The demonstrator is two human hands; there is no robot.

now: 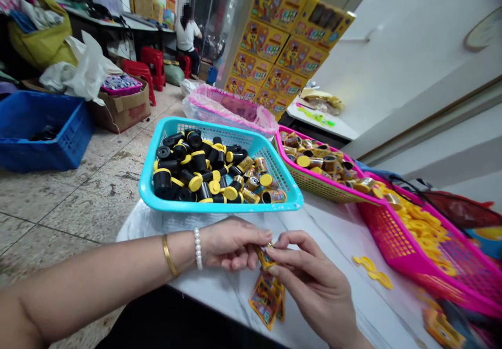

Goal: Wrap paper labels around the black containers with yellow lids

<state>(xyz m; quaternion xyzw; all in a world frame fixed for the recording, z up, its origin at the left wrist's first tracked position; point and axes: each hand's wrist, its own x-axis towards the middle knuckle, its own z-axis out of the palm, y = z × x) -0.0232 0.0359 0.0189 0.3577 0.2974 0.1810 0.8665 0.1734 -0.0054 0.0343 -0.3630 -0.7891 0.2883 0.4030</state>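
My left hand (235, 244) and my right hand (314, 278) meet over the front of the white table (212, 281). Between them is a small yellow printed label (266, 258), pinched by the fingertips of both. Part of it is hidden behind the fingers. More printed labels (264, 302) lie in a small pile just below, near the table's edge. Beyond my hands stands a turquoise basket (219, 206). Black cylinders with yellow caps (199, 159) fill most of it, and label-wrapped cylinders (251, 183) are heaped at its right end.
To the right, a pink basket (325, 188) holds wrapped cylinders, and a nearer pink basket (388, 239) holds yellow plastic rings. Loose yellow rings (372, 272) lie on the table. Printed yellow boxes (274, 51) are stacked behind. Another person (188, 35) sits far back.
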